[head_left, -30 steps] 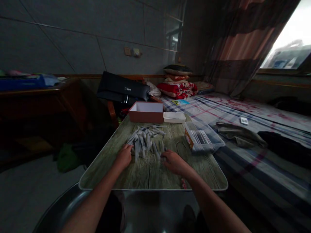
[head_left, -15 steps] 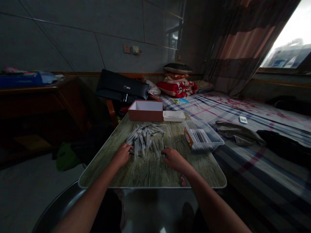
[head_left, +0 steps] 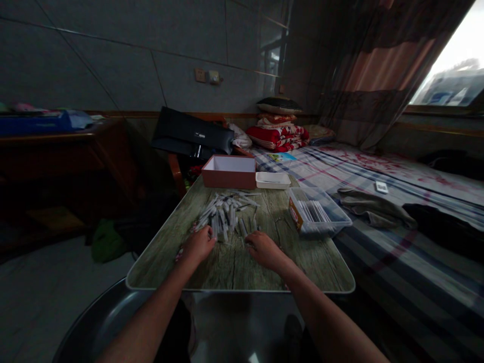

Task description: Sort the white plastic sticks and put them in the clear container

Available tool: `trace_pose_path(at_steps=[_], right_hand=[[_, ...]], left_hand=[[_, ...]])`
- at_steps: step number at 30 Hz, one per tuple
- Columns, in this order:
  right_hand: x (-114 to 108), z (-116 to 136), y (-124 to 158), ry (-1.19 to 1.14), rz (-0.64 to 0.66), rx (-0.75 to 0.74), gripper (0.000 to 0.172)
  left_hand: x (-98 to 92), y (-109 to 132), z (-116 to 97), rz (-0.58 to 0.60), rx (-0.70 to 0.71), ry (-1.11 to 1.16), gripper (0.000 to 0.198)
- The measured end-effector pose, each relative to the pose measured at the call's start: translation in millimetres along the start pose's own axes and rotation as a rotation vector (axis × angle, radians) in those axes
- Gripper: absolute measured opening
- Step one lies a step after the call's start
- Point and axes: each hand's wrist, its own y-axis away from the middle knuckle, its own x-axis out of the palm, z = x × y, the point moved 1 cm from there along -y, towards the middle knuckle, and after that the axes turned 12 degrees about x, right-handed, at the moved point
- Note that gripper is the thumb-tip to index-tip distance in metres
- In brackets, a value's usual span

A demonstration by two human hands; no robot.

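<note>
A heap of several thin grey-white tubes lies in the middle of a wood-patterned table. My left hand rests palm down at the heap's near left edge, fingers curled against the tubes. My right hand lies at the near right edge, fingers bent onto the nearest tubes. Whether either hand grips a tube is hidden under the fingers.
A clear plastic box with more tubes sits at the table's right edge. A pink-brown open box and a white tray stand at the far end. A bed with a plaid cover lies right, a dark cabinet left.
Both hands have drawn closer together along the near side of the heap, the right hand sliding left and the left hand slightly right. The tubes at the near edge look pushed inward.
</note>
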Motion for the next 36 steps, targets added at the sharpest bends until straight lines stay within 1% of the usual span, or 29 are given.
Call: trace_pose_path(at_steps=[2,5,9,14,17,20,24,27,29,32,36], right_hand=[[6.8,9.7,-0.1,0.05,-0.014,-0.047,0.024],[19.9,23.9,-0.6,0.143,-0.05,-0.124,0.029],[35.1,34.0,-3.8,0.222,-0.079,-0.161,0.033],[41.2,35.5,-12.7,0.257,-0.067,-0.119,0.023],[42.9,35.1,-17.5,0.244,-0.069,-0.062,0.023],[44.5,36.4,-18.7,0.226,-0.079,-0.024,0.025],[42.3,41.1,-15.8,0.209,-0.067,-0.008,0.026],[35.1,44.1,-12.3,0.192,-0.022,0.015,0.026],[28.7,43.5,-9.9,0.158,0.011,0.055,0.025],[19.8,37.5,-6.5,0.053,0.065,0.109,0.024],[11.7,26.3,-2.1,-0.132,0.111,0.052,0.024]], left_hand=[[2.4,-1.1,-1.1,-0.005,-0.03,0.027,0.014],[3.4,-3.2,-1.4,-0.025,-0.073,0.079,0.017],[1.9,-4.3,0.6,-0.078,-0.156,0.18,0.018],[2.5,-0.5,8.0,-0.128,-0.258,0.418,0.02],[4.9,4.9,12.8,-0.146,-0.324,0.607,0.025],[4.6,12.2,15.1,-0.169,-0.351,0.786,0.026],[-0.3,20.5,15.3,-0.226,-0.383,0.947,0.024],[-3.5,24.0,14.5,-0.278,-0.423,1.018,0.019],[-4.2,25.3,13.2,-0.307,-0.45,1.066,0.015],[-3.0,25.8,10.0,-0.345,-0.489,1.151,0.01],[1.5,22.0,3.4,-0.382,-0.515,1.292,0.003]])
